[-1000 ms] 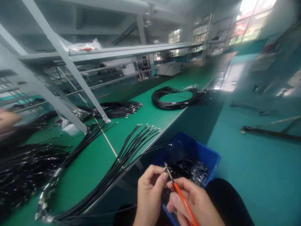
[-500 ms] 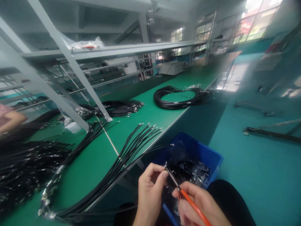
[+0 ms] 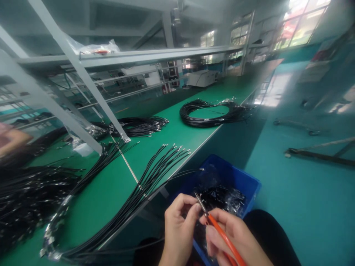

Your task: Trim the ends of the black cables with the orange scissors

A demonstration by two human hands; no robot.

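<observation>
My left hand [image 3: 181,223] is closed in a pinch above a blue bin. A thin black cable [image 3: 155,242] runs from the bundle on the bench to behind this hand; its end at the fingertips is mostly hidden. My right hand [image 3: 230,232] is wrapped round orange-handled long-nose pliers [image 3: 223,233]. Their slim metal tip points up and left, right beside my left thumb and forefinger. To the left, a bundle of black cables [image 3: 138,194] with metal ends curves along the green bench [image 3: 169,138].
The blue bin [image 3: 251,186] below my hands holds small dark parts and clear plastic. Coiled black cables [image 3: 205,120] lie farther back on the bench. Shelf posts [image 3: 93,96] rise at left, where another person's arm [image 3: 15,140] shows. A wheeled stand [image 3: 318,155] is at right.
The pliers and right hand have shifted slightly left, with the tip now against or just past my left fingertips. The small metal end seen above those fingers earlier no longer shows.
</observation>
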